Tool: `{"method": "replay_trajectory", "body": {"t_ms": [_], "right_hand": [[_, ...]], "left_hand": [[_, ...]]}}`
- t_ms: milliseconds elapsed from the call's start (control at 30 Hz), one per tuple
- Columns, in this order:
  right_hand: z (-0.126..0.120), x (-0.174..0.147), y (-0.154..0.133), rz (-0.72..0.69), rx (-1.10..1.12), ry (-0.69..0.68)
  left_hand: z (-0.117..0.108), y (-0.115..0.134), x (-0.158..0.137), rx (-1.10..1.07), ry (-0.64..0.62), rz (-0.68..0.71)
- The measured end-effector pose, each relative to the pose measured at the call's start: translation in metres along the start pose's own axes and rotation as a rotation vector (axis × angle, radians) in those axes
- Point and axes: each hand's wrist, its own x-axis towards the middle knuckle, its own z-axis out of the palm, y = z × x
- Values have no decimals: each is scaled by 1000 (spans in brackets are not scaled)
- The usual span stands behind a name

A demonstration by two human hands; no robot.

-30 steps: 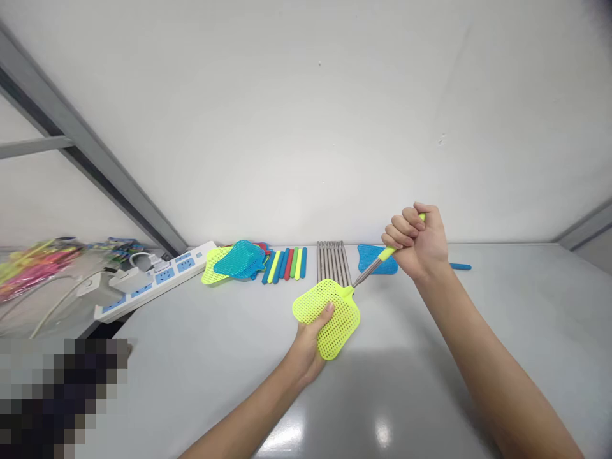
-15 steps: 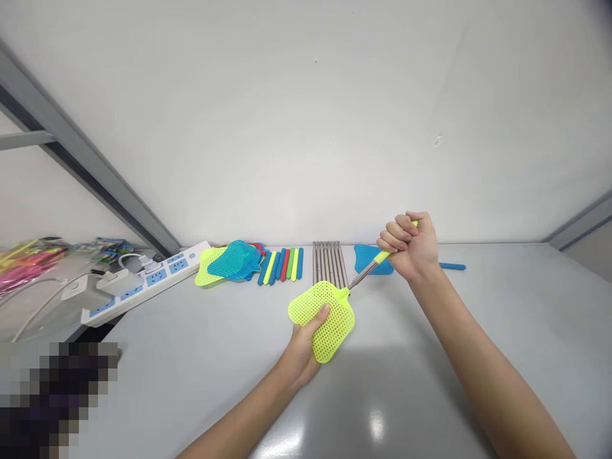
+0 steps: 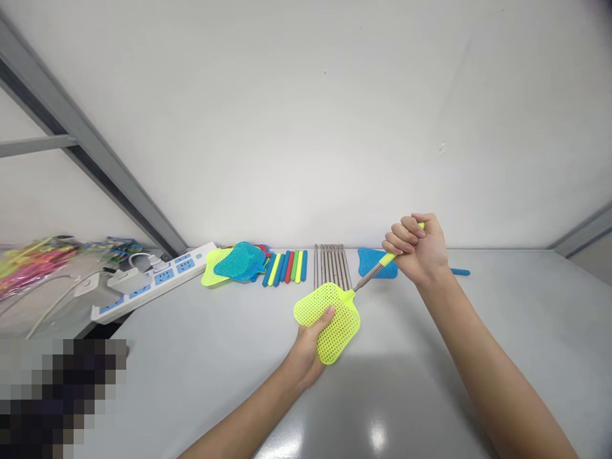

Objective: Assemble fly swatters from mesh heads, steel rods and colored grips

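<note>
A yellow-green fly swatter [image 3: 337,341] is held up over the table by both hands. My left hand [image 3: 308,354] grips its perforated head, thumb on top and the fingers hidden beneath. My right hand [image 3: 415,248] is wrapped round its yellow handle [image 3: 388,258]; a metal rod [image 3: 369,276] shows between handle and head. Behind the swatter lie several metal rods [image 3: 337,261] side by side. Close to my right hand is a blue fly swatter [image 3: 375,261] on the table, its blue handle end [image 3: 460,272] showing past my wrist.
Left of the rods lie several coloured handles [image 3: 288,268] in a row, then a pile of swatter heads [image 3: 239,261]. A white power strip [image 3: 165,280] with plugs and cables runs along the left, beside bagged colourful items [image 3: 36,261]. A wall [image 3: 306,146] stands behind the table.
The whole view has shifted slightly, so things sit a little further right. Both hands keep the same hold on the yellow-green swatter.
</note>
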Motion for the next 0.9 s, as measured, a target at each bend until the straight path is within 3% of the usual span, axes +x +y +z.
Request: {"method": "replay_trajectory", "body": {"t_ms": [633,900], "right_hand": [[6,-6,2,-58,-97,15],[-2,-4,3,-65,-76,16]], "left_hand": [[0,0,0,-10,-16,17],[-3,3,2,-14,-11,-55]]}}
